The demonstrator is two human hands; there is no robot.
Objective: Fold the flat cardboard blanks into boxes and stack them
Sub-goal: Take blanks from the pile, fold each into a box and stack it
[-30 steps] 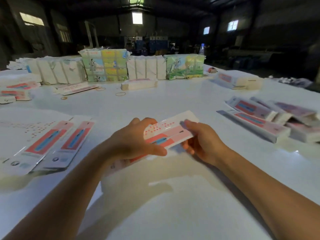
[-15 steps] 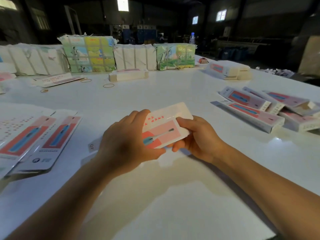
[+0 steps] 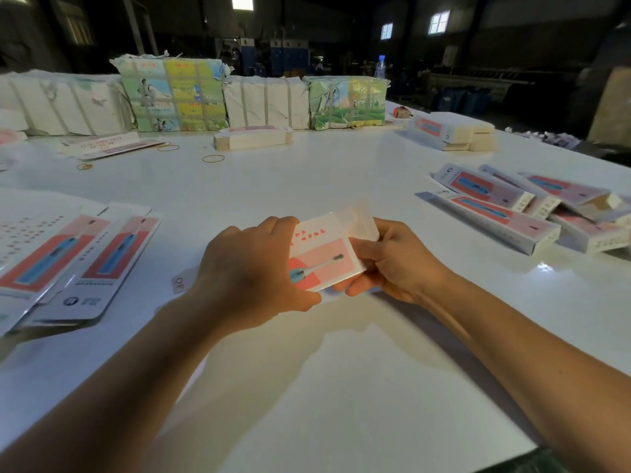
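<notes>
A white table (image 3: 341, 387) filled a dim warehouse. Just above it, the left hand (image 3: 252, 274) curled round the near end of a pink toothbrush carton blank (image 3: 324, 257), while the right hand (image 3: 396, 264) pinched its far end. Flat blanks (image 3: 85, 261) lay left, folded boxes (image 3: 505, 213) right, wrapped bundles (image 3: 174, 93) beyond.
</notes>
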